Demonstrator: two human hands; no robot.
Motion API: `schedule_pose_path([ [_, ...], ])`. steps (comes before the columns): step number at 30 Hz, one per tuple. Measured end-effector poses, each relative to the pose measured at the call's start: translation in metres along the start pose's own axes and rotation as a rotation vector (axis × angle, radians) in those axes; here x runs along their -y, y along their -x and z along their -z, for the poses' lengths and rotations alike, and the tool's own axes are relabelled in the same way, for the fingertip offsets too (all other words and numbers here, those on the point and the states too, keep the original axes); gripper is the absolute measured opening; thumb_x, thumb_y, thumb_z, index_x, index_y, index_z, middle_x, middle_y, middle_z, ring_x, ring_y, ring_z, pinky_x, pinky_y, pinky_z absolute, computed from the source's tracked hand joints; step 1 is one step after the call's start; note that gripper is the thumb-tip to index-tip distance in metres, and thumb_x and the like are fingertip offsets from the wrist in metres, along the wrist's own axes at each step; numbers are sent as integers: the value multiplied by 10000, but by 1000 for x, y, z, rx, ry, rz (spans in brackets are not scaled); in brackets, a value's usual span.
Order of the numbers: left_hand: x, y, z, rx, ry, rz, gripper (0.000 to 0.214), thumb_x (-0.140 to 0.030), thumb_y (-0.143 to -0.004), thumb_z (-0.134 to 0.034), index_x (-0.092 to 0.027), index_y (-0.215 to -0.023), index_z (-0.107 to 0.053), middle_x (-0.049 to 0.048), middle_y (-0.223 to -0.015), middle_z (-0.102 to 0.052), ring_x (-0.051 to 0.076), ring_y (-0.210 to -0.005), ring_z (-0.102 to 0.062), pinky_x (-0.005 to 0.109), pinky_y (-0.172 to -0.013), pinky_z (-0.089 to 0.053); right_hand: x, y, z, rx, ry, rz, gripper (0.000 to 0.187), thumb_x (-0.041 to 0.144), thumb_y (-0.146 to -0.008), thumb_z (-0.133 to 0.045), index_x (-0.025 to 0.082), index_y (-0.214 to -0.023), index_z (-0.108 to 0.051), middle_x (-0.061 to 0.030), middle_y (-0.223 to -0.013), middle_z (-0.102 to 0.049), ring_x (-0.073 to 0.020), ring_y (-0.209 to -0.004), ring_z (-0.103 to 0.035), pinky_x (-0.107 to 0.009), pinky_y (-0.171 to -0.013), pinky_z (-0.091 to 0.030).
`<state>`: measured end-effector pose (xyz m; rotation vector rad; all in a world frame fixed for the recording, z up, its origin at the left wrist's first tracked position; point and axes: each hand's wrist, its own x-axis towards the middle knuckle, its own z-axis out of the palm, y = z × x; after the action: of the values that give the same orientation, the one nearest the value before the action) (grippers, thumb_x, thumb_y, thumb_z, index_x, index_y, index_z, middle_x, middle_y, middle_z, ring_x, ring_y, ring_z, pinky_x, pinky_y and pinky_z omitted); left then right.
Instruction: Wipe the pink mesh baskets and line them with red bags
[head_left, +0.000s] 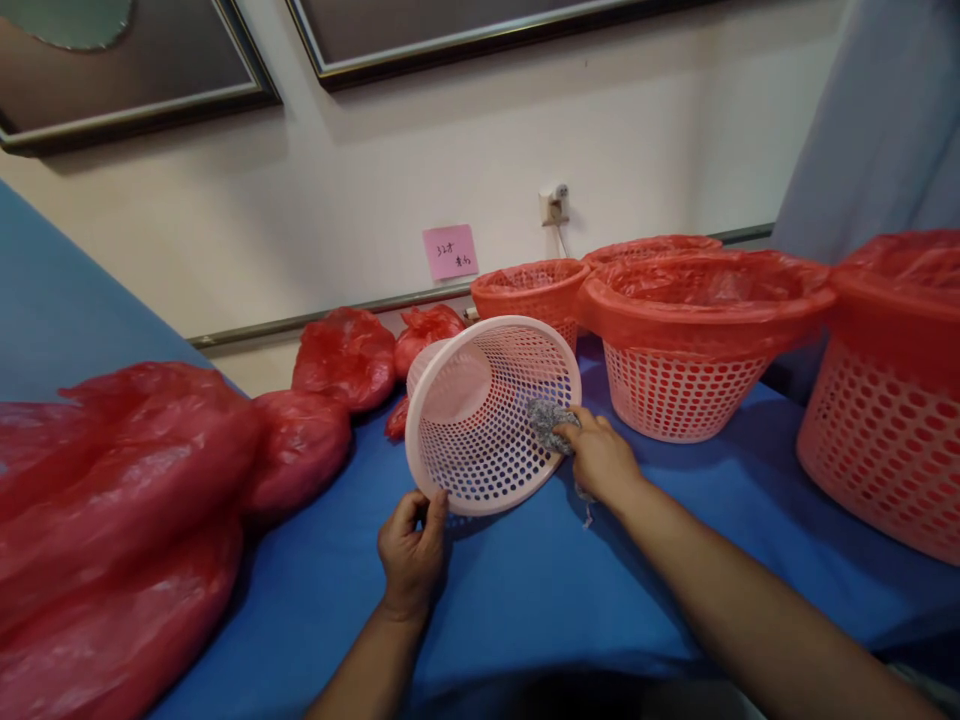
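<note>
A pale pink plastic basket point(491, 330) with round holes lies tipped over, its mouth turned toward me. My left hand point(412, 548) grips its rim at the lower left, thumb and fingers closed on the edge. Inside the mouth, at the right wall, a grey cleaning cloth point(551, 425) is pressed against the holes. My right hand point(600, 458) is closed on that cloth near the rim. Part of the cloth hangs below the hand, outside the basket.
Baskets lined with red bags stand to the right, including a large one point(682, 385) and another point(889, 430) at the edge. Filled red plastic bags point(120, 520) lie on the left. Behind are a pink note point(450, 252) and a wall socket point(555, 207). Blue cloth point(517, 620) covers the table.
</note>
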<state>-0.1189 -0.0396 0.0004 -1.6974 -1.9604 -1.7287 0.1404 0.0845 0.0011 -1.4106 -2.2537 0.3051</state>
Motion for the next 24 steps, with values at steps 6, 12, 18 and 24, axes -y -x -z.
schedule_pose_path([
  [6,0,0,-12,410,81,66,315,-455,-888,-681,-163,-787,-746,26,-711,-748,167,-629,-660,246,-611,-541,7,3,-22,140,-205,237,616,-43,-759,-560,250,-1262,-760,-99,-1552,-548,-303,-1310,-602,-459,-1133,-490],
  [12,3,3,-21,650,138,76,293,-399,-937,-634,-178,-964,-824,71,-949,-840,251,-882,-778,354,-835,-618,19,6,-40,212,-538,519,765,-99,-649,-524,280,-1276,-743,-45,-1509,-586,-205,-1386,-569,-377,-1176,-460],
  [18,-3,2,-9,364,21,2,331,-445,-904,-666,-159,-760,-749,24,-672,-727,166,-603,-633,249,-598,-518,3,-3,-12,46,-97,136,513,2,-844,-560,272,-1232,-759,-69,-1561,-549,-262,-1274,-604,-420,-1084,-530],
  [24,-5,0,-9,321,12,26,401,-506,-917,-625,-161,-727,-703,3,-632,-651,135,-581,-542,230,-581,-473,-10,-6,-9,-3,-225,108,541,-26,-827,-530,233,-1244,-757,-119,-1584,-512,-306,-1315,-581,-511,-1126,-487],
])
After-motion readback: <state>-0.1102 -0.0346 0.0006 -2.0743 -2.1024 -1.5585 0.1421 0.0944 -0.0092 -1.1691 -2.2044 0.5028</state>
